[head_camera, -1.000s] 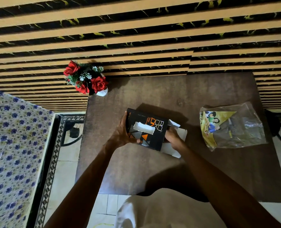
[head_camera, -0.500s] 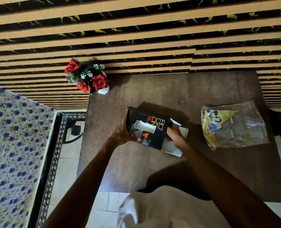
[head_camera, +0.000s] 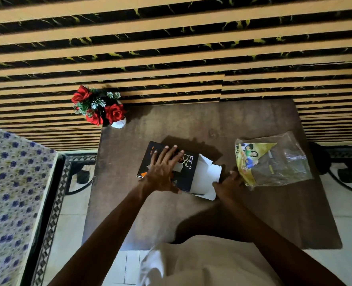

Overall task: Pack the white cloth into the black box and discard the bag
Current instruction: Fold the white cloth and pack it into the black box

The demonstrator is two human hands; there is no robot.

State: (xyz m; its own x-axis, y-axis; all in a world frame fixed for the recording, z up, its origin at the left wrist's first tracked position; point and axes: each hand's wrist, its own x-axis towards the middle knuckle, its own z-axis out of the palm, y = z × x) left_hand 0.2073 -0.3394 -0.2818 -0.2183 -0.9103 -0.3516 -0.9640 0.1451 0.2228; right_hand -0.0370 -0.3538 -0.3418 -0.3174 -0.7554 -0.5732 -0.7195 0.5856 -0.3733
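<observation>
My left hand (head_camera: 164, 171) lies flat, fingers spread, pressing the box (head_camera: 188, 174) mid-table (head_camera: 253, 213); my right hand (head_camera: 229, 183) sits at the box's open white flaps (head_camera: 207, 178), grip I cannot tell; the bag (head_camera: 274, 162) lies right of the box; roses (head_camera: 97, 106) behind it, left.

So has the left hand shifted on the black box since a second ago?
Yes. The left hand has slid from the black box's left edge onto its top, rightward, toward the bag.

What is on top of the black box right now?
The left hand lies flat, fingers spread, on the black cardboard box, covering most of its printed face. Its white end flaps stand open; the contents are hidden.
</observation>
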